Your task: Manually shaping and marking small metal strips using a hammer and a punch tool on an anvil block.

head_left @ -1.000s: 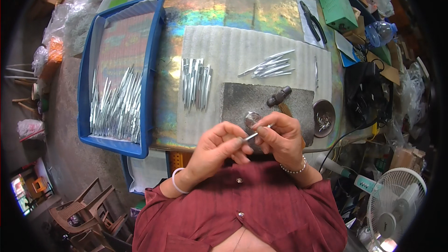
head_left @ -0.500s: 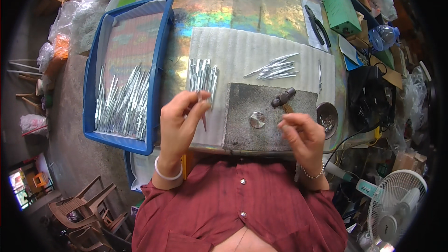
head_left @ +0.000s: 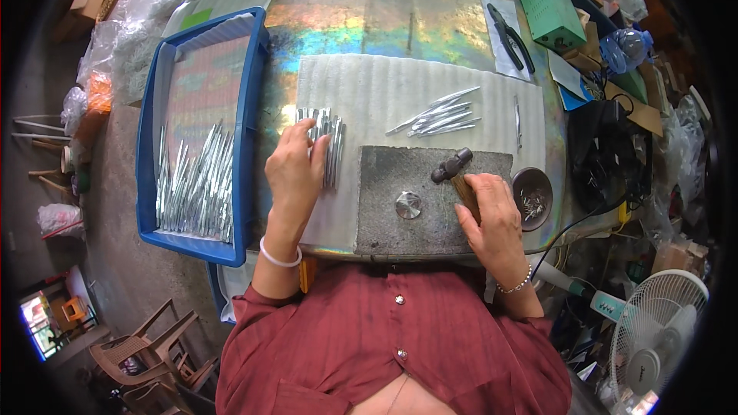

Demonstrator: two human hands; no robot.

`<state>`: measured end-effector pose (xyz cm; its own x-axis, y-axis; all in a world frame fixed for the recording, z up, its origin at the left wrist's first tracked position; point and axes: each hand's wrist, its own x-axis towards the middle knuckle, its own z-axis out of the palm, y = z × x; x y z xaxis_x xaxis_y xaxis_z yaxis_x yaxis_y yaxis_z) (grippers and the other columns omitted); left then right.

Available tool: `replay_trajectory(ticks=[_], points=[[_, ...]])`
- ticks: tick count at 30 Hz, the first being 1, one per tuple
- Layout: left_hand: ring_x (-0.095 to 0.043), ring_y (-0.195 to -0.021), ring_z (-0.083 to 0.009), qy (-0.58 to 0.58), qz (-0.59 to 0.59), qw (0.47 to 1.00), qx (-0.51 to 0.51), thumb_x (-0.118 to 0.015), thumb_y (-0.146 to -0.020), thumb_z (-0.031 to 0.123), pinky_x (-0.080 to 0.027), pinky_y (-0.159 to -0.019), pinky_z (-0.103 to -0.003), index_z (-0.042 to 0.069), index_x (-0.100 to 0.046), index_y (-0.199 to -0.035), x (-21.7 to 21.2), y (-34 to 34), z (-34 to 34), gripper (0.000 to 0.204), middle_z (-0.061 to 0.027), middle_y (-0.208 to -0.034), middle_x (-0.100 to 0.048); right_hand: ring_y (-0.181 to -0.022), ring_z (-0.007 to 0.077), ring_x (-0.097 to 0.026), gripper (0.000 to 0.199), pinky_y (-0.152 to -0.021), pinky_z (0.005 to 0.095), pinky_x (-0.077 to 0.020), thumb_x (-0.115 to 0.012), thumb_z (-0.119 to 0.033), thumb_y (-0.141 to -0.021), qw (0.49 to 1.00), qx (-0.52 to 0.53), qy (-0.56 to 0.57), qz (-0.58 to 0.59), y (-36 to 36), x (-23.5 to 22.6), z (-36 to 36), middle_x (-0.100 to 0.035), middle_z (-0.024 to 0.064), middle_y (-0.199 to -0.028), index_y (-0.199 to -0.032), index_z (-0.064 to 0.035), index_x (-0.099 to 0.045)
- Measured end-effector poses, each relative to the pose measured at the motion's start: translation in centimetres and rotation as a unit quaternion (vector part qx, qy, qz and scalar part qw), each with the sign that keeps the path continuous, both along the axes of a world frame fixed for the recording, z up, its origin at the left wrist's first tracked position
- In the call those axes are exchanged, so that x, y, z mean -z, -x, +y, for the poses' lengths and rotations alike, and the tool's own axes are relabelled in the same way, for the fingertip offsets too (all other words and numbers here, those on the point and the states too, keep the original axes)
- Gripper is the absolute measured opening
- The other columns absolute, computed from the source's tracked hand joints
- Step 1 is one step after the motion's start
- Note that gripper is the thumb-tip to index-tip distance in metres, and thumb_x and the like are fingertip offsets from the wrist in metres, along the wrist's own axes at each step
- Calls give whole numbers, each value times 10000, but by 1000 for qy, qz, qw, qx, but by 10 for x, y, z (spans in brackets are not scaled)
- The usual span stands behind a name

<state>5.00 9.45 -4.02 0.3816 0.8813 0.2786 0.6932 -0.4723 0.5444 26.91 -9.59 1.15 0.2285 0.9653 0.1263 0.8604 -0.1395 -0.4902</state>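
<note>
Leftward, blue tray (head_left: 250, 107) holds metal strips (head_left: 196, 184); small bowl (head_left: 532, 198) holds nails.

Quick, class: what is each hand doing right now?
Left hand: fingers resting on the small pile of metal strips; a grasp cannot be told.
Right hand: closed on the hammer handle.

Soft, even daylight is filling the scene, and shadows are staying faint and short under both hands. Beyond the left hand (head_left: 296, 173) the shiny tabletop (head_left: 369, 11) is throwing back rainbow glare. Around the right hand (head_left: 492, 219) detail is reading sharp. Toward the rim straight edges are bending, and a black fisheye border is closing off the corners.
</note>
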Motion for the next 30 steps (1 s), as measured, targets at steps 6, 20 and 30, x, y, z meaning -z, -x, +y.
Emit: replay_trajectory(ticks=[6, 20, 30], points=[[-565, -545, -136, 66, -84, 994, 31, -676, -815, 35, -440, -491, -254, -7, -638, -982, -36, 4, -12, 177, -106, -796, -610, -954, 323, -549, 427, -784, 401, -476, -611, -25, -737, 998, 9, 37, -50, 2, 3, 5, -521, 154, -1018, -1147, 1, -497], [-649, -794, -298, 143, 71, 926, 342, -602, -805, 133, -500, -729, -373, -8, -659, -890, -14, -170, 56, 174, -173, -898, -667, -776, 369, -586, 239, -677, 375, -468, -596, 5, -792, 971, -4, -2, 238, 4, 17, -21, -567, 191, -865, -1023, 19, -537], [-617, -874, -383, 97, 248, 904, 334, -531, -717, 99, -479, -762, -445, -3, -616, -863, 18, -208, 47, 197, -224, -875, -644, -788, 397, -590, 233, -682, 416, -477, -592, -25, -809, 962, -17, -6, 274, -6, 20, -19, -581, 204, -882, -1029, 19, -527]])
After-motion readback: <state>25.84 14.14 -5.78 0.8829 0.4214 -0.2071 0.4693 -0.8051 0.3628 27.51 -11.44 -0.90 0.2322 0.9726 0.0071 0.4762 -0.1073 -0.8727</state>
